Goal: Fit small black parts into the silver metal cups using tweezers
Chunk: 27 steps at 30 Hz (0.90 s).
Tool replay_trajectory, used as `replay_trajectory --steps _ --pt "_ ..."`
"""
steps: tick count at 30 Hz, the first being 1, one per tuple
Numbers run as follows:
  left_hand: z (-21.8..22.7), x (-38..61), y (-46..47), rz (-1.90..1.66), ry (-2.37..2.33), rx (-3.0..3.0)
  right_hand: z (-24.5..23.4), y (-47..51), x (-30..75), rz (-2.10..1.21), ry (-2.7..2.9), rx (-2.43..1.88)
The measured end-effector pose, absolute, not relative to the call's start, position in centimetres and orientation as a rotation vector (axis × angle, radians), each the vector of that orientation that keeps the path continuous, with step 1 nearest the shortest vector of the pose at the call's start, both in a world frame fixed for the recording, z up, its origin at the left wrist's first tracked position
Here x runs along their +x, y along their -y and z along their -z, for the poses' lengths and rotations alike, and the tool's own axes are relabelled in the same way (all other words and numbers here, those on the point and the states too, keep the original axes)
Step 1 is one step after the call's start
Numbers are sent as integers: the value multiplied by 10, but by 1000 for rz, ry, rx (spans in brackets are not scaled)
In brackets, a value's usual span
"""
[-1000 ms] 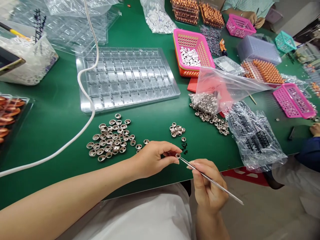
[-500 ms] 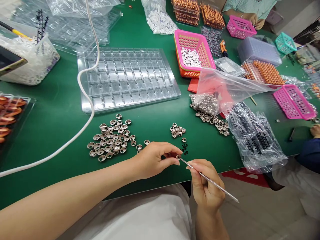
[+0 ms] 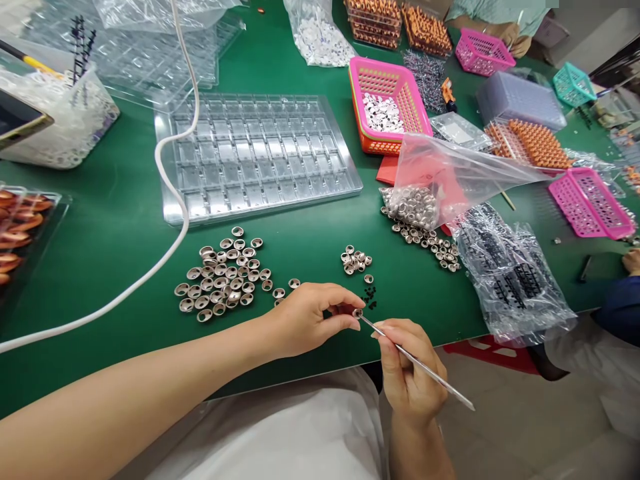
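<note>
Between thumb and forefinger, my left hand [image 3: 315, 317] pinches a small silvery metal cup-shaped ring [image 3: 357, 313] over the near edge of the green table. My right hand [image 3: 413, 370] grips a thin metal stick tool [image 3: 434, 375] like a pen, and its tip meets the ring's opening. Tiny black parts [image 3: 370, 296] lie just beyond my fingertips. A small cluster of metal rings [image 3: 356, 259] sits a little farther off. Left of my left hand spreads a bigger heap of the same rings [image 3: 220, 277].
A clear compartment tray [image 3: 260, 157] lies behind the heap, with a white cable [image 3: 165, 177] across its left side. Pink basket [image 3: 424, 113] with white pieces, bag of metal rings [image 3: 414, 205] and bag of black parts [image 3: 515, 280] stand right. Other people's hands [image 3: 633, 261] show at right.
The stick's outer end and my right hand have tilted very slightly down and left. My left hand and the ring stay in place.
</note>
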State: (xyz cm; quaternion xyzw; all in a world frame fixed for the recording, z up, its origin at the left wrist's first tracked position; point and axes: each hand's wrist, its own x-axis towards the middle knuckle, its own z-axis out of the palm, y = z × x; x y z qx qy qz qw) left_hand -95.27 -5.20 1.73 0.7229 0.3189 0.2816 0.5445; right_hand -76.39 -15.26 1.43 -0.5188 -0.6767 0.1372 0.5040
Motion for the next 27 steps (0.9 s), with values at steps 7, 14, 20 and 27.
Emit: replay_trajectory --steps 7,14,20,27 --pt "-19 -952 51 -658 -766 1719 -15 153 -765 -283 1664 -1256" --pt "-19 -952 51 -653 -774 1706 -13 154 -764 -293 1658 -1245" --pt "-19 -953 51 -640 -772 1695 -13 156 -763 -275 1661 -1266" --pt "-20 -953 51 -622 -773 1682 -12 156 -765 -254 1627 -1263"
